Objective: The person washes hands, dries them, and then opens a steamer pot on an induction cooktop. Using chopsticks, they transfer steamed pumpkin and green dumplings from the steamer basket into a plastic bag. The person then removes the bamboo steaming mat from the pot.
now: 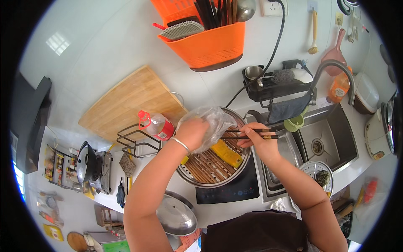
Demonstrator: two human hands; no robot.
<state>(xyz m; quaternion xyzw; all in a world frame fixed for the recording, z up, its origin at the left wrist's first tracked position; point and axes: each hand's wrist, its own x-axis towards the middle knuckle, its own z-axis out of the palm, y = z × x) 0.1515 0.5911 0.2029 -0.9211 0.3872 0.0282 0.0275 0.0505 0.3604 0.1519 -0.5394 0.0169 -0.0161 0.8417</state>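
Note:
My left hand [194,134], with a silver bangle at the wrist, grips a clear plastic bag [217,124] above a round metal steamer [195,183]; its fingers are partly hidden. Between the fingers of my right hand [258,140] is a pair of dark chopsticks [267,130], tips pointing left to the bag. Brown wooden sticks [206,170] lie side by side over the steamer's perforated tray. On them rests a yellow piece of food [227,153], perhaps pumpkin. A smaller yellow piece [184,160] shows beside my left wrist. The steamer stands on a black induction cooktop [228,195].
A domed metal lid [176,215] lies near the counter's front edge. Left of the steamer are a red-capped plastic bottle [160,126], a wire rack [133,143] and a wooden cutting board [132,100]. To the right are a sink [330,135] and a perforated metal tray [310,168].

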